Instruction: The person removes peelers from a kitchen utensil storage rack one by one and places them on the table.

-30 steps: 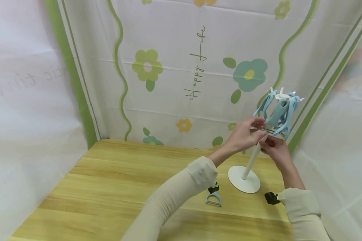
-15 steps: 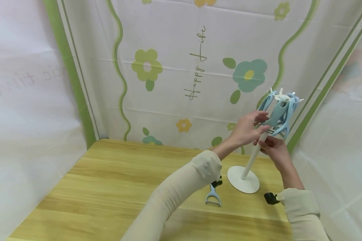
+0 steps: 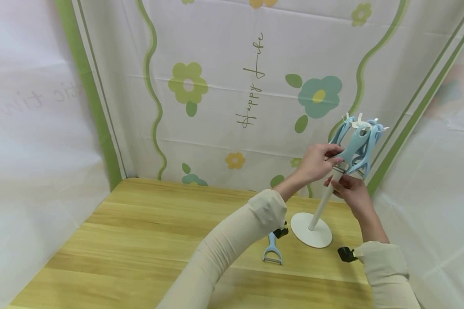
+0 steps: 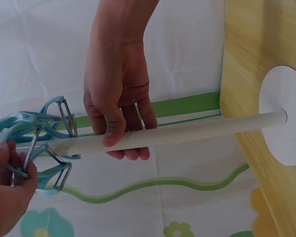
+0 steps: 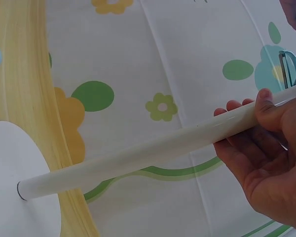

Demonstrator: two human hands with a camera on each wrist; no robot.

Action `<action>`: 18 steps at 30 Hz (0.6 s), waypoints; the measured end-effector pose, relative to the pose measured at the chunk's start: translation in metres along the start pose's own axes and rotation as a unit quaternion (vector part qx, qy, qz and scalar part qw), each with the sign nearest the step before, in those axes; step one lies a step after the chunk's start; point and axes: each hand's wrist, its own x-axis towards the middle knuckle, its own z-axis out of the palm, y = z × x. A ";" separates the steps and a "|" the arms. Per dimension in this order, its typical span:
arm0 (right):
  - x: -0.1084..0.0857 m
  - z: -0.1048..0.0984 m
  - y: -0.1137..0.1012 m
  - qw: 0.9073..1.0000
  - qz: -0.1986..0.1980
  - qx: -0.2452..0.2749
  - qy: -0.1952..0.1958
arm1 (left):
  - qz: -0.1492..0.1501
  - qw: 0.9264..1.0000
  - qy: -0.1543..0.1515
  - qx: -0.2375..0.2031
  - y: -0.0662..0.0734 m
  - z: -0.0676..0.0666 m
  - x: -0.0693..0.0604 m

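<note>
A white stand (image 3: pixel 322 206) with a round base and hooks at its top carries several light blue Y-shaped peelers. My left hand (image 3: pixel 320 162) pinches the near peeler (image 3: pixel 354 145) by its lower part, close to the blade, while its handle end is up at the hooks. Lower down, my right hand (image 3: pixel 353 195) grips the pole just beneath the peelers. In the right wrist view, the thumb and fingers of the right hand (image 5: pixel 271 163) wrap the pole (image 5: pixel 138 157). The left wrist view has the left hand (image 4: pixel 12 197) on the peeler's frame, partly cut off at the edge.
Another blue peeler (image 3: pixel 272 252) lies on the wooden table (image 3: pixel 151 240), left of the stand's base (image 3: pixel 311 230), its handle partly hidden by my left sleeve (image 3: pixel 232 240). A printed white curtain (image 3: pixel 216 124) encloses the table behind and at both sides.
My left hand has moved slightly up and right, from the left-hand peelers to the near peeler, and now pinches it; that peeler has tilted toward the left. My right hand stays on the pole.
</note>
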 end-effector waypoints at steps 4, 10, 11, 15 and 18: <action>0.000 0.001 -0.001 1.000 0.006 0.001 -0.001 | -0.007 1.000 -0.005 -0.006 0.004 -0.003 0.003; -0.001 0.002 -0.004 1.000 0.009 -0.015 -0.002 | -0.014 1.000 -0.011 -0.026 0.012 -0.008 0.003; -0.002 0.002 -0.004 1.000 0.009 -0.016 -0.002 | -0.012 0.999 -0.012 -0.030 0.012 -0.009 0.003; -0.001 0.002 -0.002 1.000 0.005 -0.012 -0.002 | -0.004 0.999 -0.014 -0.038 0.013 -0.011 0.001; 0.000 0.000 0.000 1.000 -0.005 0.000 -0.002 | -0.002 0.999 -0.013 -0.041 0.013 -0.014 -0.001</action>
